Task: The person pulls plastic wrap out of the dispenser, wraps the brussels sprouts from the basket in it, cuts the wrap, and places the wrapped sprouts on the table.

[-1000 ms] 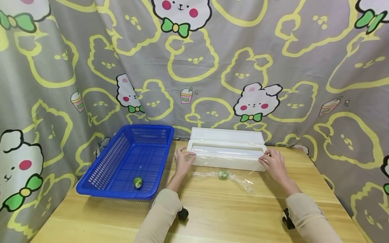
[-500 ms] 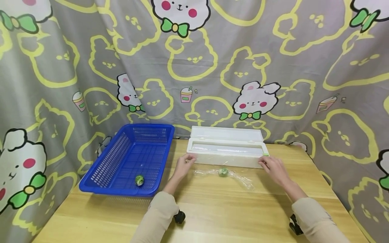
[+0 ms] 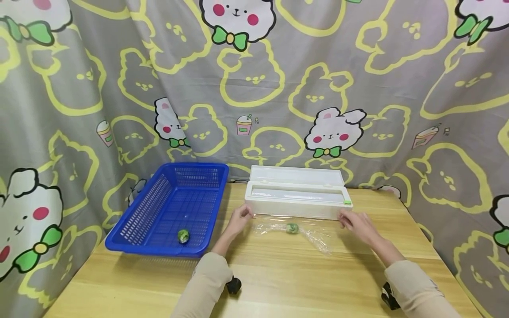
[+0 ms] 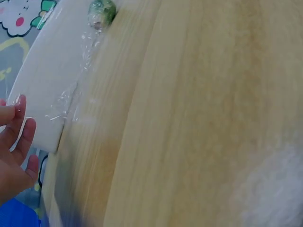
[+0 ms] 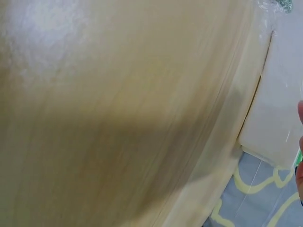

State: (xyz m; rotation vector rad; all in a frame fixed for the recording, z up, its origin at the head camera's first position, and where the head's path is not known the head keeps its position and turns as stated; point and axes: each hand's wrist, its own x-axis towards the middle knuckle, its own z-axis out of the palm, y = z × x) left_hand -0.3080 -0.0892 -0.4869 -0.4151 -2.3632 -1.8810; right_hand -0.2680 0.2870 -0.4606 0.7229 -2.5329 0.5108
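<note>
Watching from my end of the feed: left hand (image 3: 240, 219) is just in front of the white box's left corner, thumb and finger pinching clear film (image 3: 278, 217). Right hand (image 3: 357, 224) looks like it's pinching the same sheet by the box's right corner; the right wrist cam only catches bits of fingers, so I'm going off the head view. My guess on the wide spacing: a corner each keeps that clingy stuff flat instead of sticking to itself.

The white box (image 3: 298, 210) has its lid (image 3: 296, 174) flipped back, probably so the film roll (image 3: 296, 194) inside can feed out over the front. Right in front of the box sits a wrapped green ball (image 3: 292, 228), sprout-ish, with twisted film tails on both sides, presumably what seals it. Left of the box there's a blue basket (image 3: 218, 203) with another green ball (image 3: 183, 236) in its near end. Patterned curtain (image 3: 258, 88) hangs behind the box.
</note>
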